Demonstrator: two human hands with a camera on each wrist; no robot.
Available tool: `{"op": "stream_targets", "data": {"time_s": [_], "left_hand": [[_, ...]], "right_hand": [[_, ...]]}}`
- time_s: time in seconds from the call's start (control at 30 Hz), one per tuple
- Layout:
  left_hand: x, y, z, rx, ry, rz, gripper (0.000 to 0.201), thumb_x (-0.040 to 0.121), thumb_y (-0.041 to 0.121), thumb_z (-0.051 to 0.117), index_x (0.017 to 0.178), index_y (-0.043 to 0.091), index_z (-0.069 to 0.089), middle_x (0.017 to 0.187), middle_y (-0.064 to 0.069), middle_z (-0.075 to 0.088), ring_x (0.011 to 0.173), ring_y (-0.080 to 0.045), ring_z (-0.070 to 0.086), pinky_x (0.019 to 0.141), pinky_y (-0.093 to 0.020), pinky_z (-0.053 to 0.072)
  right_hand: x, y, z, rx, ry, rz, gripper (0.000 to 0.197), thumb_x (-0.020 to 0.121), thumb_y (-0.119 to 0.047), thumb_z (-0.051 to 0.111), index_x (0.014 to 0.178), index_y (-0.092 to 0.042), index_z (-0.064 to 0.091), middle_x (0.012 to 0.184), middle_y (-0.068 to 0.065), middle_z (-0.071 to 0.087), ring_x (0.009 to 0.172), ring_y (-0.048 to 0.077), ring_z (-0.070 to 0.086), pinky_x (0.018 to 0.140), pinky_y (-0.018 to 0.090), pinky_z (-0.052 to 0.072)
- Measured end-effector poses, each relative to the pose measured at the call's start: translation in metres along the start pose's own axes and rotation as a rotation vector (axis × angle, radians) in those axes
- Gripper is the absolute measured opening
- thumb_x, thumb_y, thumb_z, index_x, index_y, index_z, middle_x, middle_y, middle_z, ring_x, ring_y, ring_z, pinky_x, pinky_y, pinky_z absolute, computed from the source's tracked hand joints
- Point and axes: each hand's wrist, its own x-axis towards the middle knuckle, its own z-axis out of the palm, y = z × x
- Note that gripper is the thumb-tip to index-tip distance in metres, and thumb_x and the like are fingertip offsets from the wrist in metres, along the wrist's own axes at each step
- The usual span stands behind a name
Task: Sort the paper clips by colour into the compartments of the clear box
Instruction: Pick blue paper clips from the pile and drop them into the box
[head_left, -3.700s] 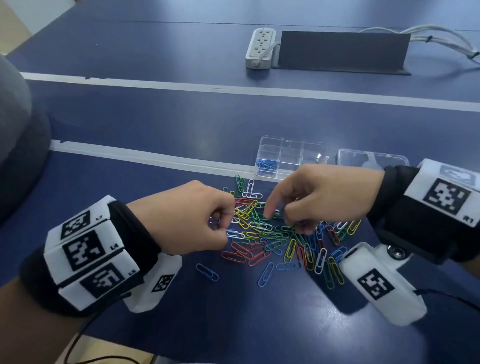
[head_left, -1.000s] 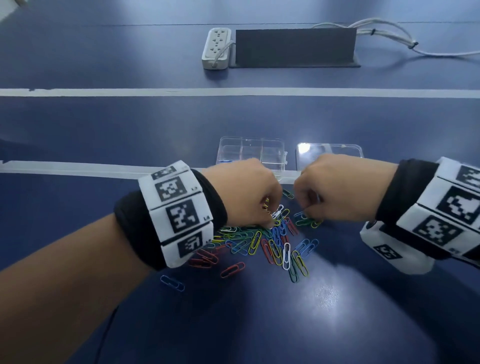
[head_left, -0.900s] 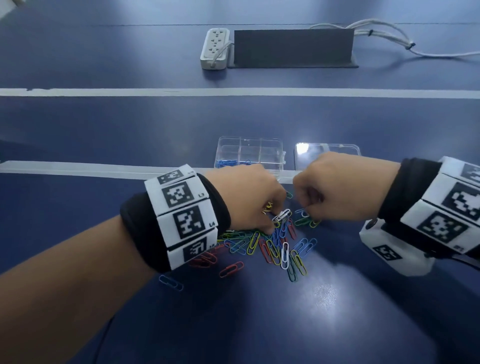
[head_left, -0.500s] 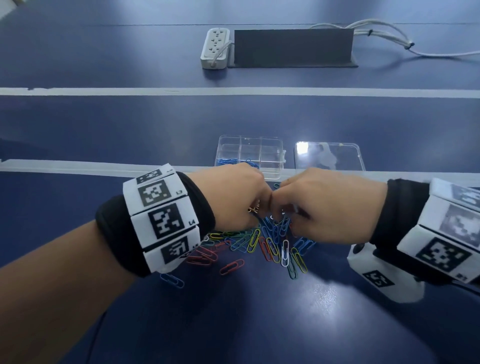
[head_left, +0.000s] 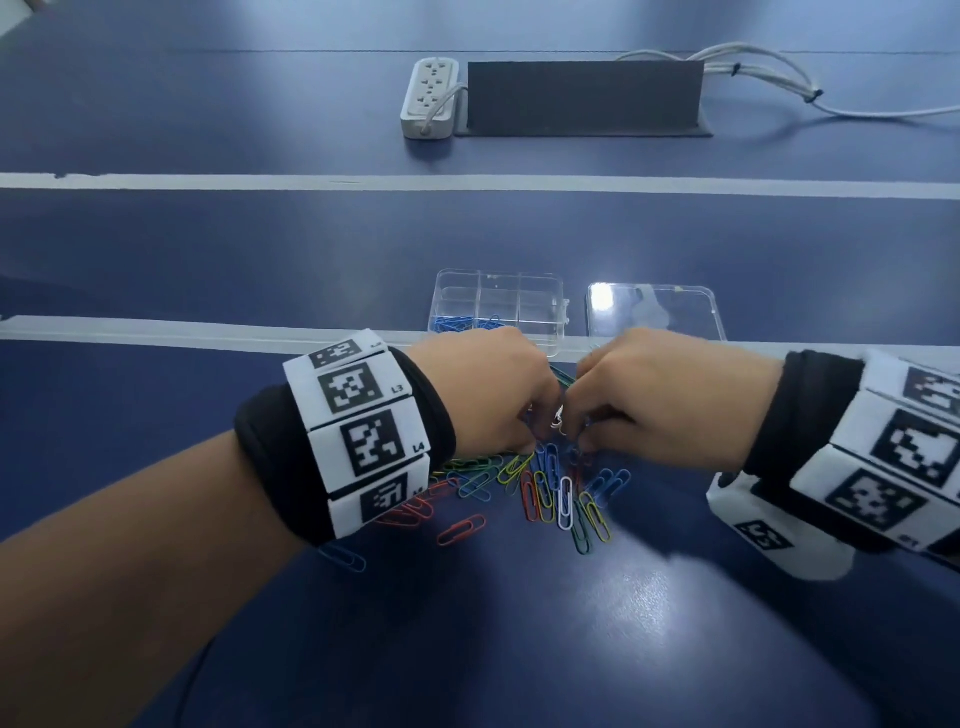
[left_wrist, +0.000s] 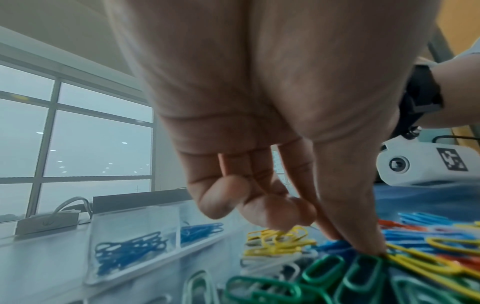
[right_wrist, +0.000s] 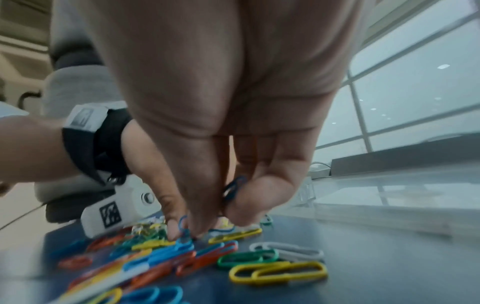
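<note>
A mixed pile of coloured paper clips (head_left: 550, 493) lies on the blue table in front of the clear box (head_left: 540, 291). Its near-left compartments hold blue clips (head_left: 457, 323), also seen as blue clips (left_wrist: 130, 246) in the left wrist view. Both hands meet fingertip to fingertip over the pile's far side. My left hand (left_wrist: 348, 242) pinches a blue clip (left_wrist: 335, 245) on the pile with thumb and forefinger, other fingers curled. My right hand (right_wrist: 182, 228) pinches a light blue clip (right_wrist: 184, 224) and keeps dark blue clips (right_wrist: 233, 189) in its curled fingers.
The box's clear lid (head_left: 654, 312) lies flat to its right. A white power strip (head_left: 428, 98) and a dark panel (head_left: 582, 98) with cables sit at the table's far side. A lone blue clip (head_left: 345, 558) and an orange clip (head_left: 460, 530) lie apart on the near left.
Both hands have drawn together over the pile until their fingertips nearly touch; the right hand shifted left and nearer. The blue clips in the box are no longer hidden.
</note>
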Motion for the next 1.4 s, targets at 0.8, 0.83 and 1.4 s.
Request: {"op": "stream_targets", "data": {"time_s": [0.8,0.83,1.4], "left_hand": [[-0.007,0.013,-0.002,-0.172,0.019,0.065,0.005,0.075,0.027,0.059,0.079,0.028,0.061,0.065,0.005,0.049,0.062,-0.009,0.047,0.064,-0.026,0.043],[-0.005,0.013,-0.001,-0.120,0.011,0.084,0.013,0.075,0.030,0.061,0.087,0.030,0.065,0.069,0.005,0.050,0.067,-0.011,0.048,0.069,-0.027,0.045],[-0.010,0.004,0.000,-0.033,0.042,0.043,0.009,0.084,0.025,0.056,0.091,0.024,0.062,0.083,0.006,0.053,0.078,-0.010,0.044,0.076,-0.023,0.040]], "right_hand": [[-0.027,0.011,0.010,0.383,-0.092,0.137,0.015,0.073,-0.035,0.071,0.084,-0.028,0.065,0.062,-0.007,0.053,0.057,0.008,0.048,0.059,0.024,0.042],[-0.027,0.009,0.012,0.243,-0.090,0.114,0.018,0.072,-0.038,0.070,0.087,-0.031,0.065,0.066,-0.008,0.054,0.062,0.008,0.050,0.064,0.024,0.043],[-0.030,-0.001,0.002,0.098,0.012,0.065,0.021,0.072,-0.020,0.055,0.066,-0.034,0.041,0.052,-0.012,0.044,0.056,0.001,0.047,0.052,0.013,0.034]]}}
